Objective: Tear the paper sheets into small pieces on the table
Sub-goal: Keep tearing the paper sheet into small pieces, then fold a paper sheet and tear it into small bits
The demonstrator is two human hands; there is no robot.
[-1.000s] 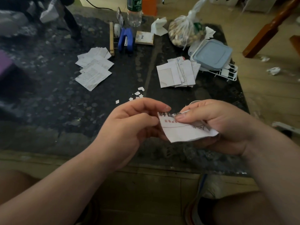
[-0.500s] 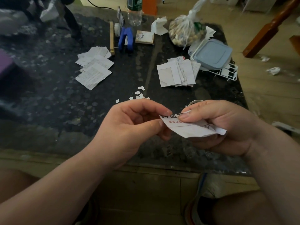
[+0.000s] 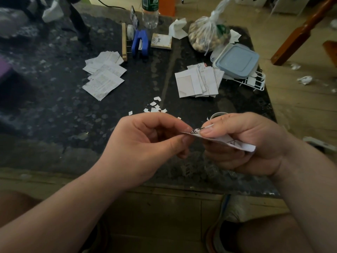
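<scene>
A white printed paper piece [image 3: 235, 143] hangs above the near edge of the dark table [image 3: 54, 115]. My right hand [image 3: 244, 143] grips most of it, thumb on top. My left hand [image 3: 145, 145] pinches its left corner between thumb and forefinger. The sheet lies nearly flat, edge toward me. Several small torn scraps [image 3: 155, 107] lie on the table just beyond my hands. One stack of paper sheets [image 3: 104, 77] lies at the left, another stack [image 3: 197, 82] at the right.
Along the far edge stand a blue stapler [image 3: 140, 43], a wooden strip [image 3: 124, 42], a small booklet [image 3: 161, 41], a plastic bottle [image 3: 149, 13], a tied bag [image 3: 207, 36] and a lidded blue box [image 3: 237, 61] on a white wire rack [image 3: 255, 82]. My shoes show below the table.
The paper has tilted from facing me to nearly flat, and both hands have risen slightly. More of the sheet is tucked into my right hand.
</scene>
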